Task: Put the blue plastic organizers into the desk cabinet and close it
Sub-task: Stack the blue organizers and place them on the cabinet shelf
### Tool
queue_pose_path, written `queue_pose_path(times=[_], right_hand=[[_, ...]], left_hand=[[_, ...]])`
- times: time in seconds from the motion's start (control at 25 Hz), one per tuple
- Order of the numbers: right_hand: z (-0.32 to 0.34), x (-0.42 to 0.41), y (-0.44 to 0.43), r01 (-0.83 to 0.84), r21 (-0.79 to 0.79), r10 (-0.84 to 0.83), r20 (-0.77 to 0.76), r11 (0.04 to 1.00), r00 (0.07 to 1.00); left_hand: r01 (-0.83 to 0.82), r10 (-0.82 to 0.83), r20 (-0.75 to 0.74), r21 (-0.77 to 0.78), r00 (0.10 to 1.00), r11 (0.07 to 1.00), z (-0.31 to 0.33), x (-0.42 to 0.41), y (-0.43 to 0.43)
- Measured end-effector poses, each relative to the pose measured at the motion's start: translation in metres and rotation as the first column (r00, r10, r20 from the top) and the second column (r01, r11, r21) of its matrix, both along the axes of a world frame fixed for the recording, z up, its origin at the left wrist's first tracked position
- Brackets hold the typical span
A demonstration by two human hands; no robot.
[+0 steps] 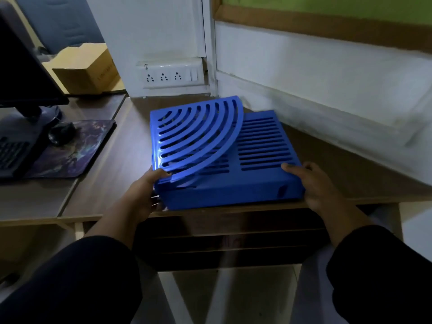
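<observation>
A stack of blue plastic organizers lies on the wooden desk (112,164) near its front edge. The lower one is a slotted rectangular tray (259,146). On top of it rests a fan-shaped slotted piece (194,132). My left hand (149,190) grips the stack's front left corner, thumb on the fan-shaped piece. My right hand (313,183) holds the tray's front right corner. Under the desk edge a dark compartment with shelves (229,239) shows; I see no door on it.
To the left stand a monitor (21,73), a keyboard (11,155), and a mouse (62,133) on a patterned mat (77,153). A cardboard box (86,69) sits behind. A socket strip (170,76) is on the wall. The white wall (327,90) runs close on the right.
</observation>
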State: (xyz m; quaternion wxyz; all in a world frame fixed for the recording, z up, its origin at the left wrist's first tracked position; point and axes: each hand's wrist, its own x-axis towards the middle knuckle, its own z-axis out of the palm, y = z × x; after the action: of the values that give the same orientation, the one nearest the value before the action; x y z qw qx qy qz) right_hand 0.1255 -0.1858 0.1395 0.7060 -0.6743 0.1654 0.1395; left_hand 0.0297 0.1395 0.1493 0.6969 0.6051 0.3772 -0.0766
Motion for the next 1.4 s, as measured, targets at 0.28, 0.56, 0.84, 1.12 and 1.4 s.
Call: queue_pose_path(times=[0.28,0.56,0.84,1.12,1.4], right_hand=[[0.003,-0.012,-0.019,0.048,0.251,-0.043,-0.022,0.967,0.999],[0.006,-0.061,-0.030,0.112,0.287,-0.121,0.014,0.951,0.993],[0.002,-0.193,-0.068,0.150,0.313,-0.146,-0.035,0.938,0.989],[-0.029,-0.306,-0.084,0.206,0.269,-0.174,-0.137,0.941,0.975],[-0.057,-0.326,-0.092,0.256,0.208,-0.211,-0.214,0.944,0.954]], left_hand=[[0.136,-0.131,0.063,-0.068,0.989,0.988,0.008,-0.012,-0.013],[0.246,-0.242,0.197,0.004,0.950,0.969,0.017,-0.061,-0.026],[0.240,-0.213,0.304,-0.053,0.928,0.969,-0.003,-0.183,-0.059],[0.229,-0.173,0.290,-0.173,0.941,0.958,-0.029,-0.286,-0.073],[0.259,-0.228,0.229,-0.118,0.946,0.959,-0.048,-0.300,-0.081]])
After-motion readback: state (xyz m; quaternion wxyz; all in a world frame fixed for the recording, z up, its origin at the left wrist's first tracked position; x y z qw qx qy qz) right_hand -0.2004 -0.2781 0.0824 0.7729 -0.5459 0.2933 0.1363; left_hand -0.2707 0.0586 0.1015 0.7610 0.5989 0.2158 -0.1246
